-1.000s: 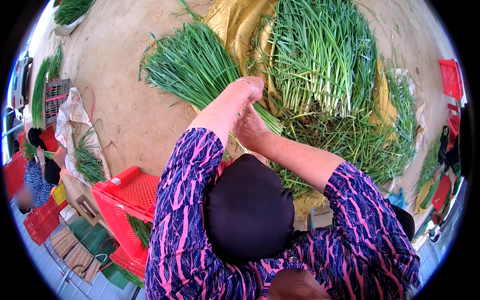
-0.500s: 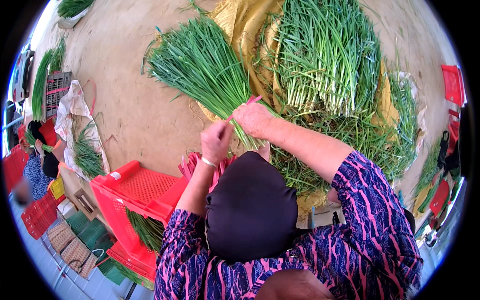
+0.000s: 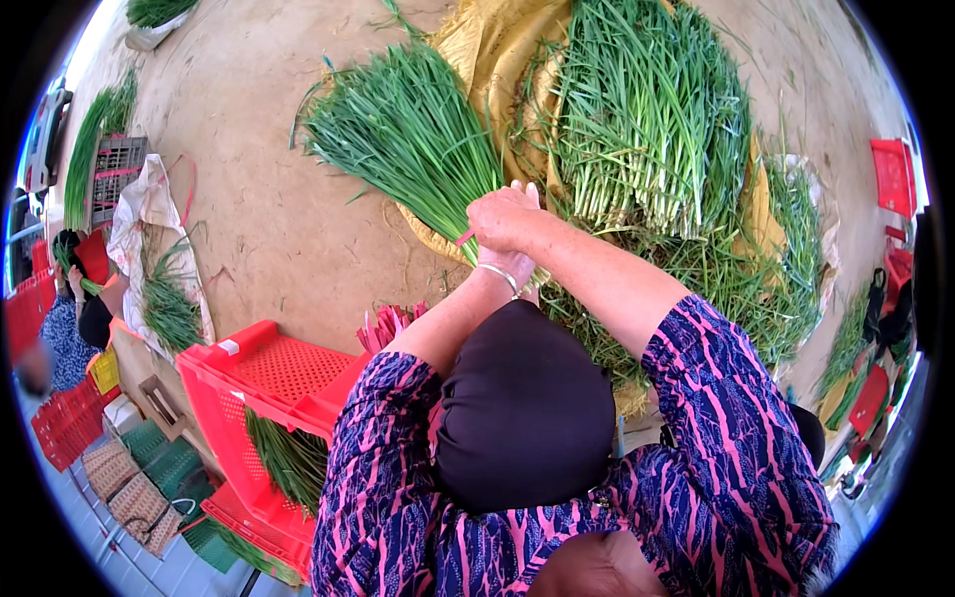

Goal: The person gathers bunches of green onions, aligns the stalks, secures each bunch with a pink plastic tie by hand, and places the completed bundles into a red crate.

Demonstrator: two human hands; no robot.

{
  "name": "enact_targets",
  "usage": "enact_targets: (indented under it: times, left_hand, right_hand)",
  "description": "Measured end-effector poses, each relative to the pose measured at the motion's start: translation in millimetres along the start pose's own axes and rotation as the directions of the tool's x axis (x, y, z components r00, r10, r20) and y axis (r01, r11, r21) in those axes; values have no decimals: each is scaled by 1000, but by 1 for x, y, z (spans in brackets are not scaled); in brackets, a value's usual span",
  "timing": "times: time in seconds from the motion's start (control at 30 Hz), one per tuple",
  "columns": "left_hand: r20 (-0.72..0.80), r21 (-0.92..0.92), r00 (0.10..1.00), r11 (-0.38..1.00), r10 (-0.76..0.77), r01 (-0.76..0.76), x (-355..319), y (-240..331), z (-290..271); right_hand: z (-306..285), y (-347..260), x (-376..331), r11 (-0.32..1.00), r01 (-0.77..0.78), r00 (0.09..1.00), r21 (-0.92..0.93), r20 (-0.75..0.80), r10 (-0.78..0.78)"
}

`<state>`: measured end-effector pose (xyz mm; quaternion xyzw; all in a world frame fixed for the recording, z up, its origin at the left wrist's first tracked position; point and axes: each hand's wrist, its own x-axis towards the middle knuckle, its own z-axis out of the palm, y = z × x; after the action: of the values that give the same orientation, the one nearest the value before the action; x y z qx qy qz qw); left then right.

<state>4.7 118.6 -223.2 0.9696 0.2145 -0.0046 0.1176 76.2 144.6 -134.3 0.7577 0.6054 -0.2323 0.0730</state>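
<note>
A large bunch of long green garlic chives [image 3: 408, 134] lies slanted in front of me, its pale stem ends toward my knees. A pink strip [image 3: 465, 237] crosses its stems. My right hand [image 3: 500, 217] is closed at the strip, over the stems; its fingertips are partly hidden. Just below it, my left hand [image 3: 515, 264], with a bracelet at the wrist, is closed round the stem end and mostly covered by the right. Fingertips poke up beyond the right hand; I cannot tell whose they are. More pink strips [image 3: 386, 326] lie beside my left forearm.
A heap of chives [image 3: 652, 129] rests on yellow sacking [image 3: 497, 60] at the far right, with loose trimmings [image 3: 686, 269] nearer. Red crates [image 3: 274, 368] stand close on my left. Farther left are a grey crate [image 3: 117, 179], a white sack [image 3: 144, 214] and another person [image 3: 68, 333].
My left hand has moved right, from pulling the pink strip at the left of the bunch to under my right hand at the stems. The stretched strip now lies against the bunch.
</note>
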Motion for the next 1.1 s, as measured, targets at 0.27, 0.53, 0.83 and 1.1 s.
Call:
enact_targets:
  times: [0.27,0.53,0.83,1.1]
  left_hand:
    - [-23,-27,968,968,-251,250,11,0,22]
    - [-240,-702,900,705,-362,96,-3,-9,-24]
    - [227,-974,737,-160,-637,162,-29,-39,-32]
    - [91,-812,791,414,-605,410,-9,-41,-45]
  right_hand:
    - [3,8,10,984,9,991,177,132,-33]
    - [-26,23,23,974,138,957,180,229,-178]
    - [22,79,23,-137,-376,926,916,378,-9]
    - [21,88,14,-106,-345,938,932,339,-77]
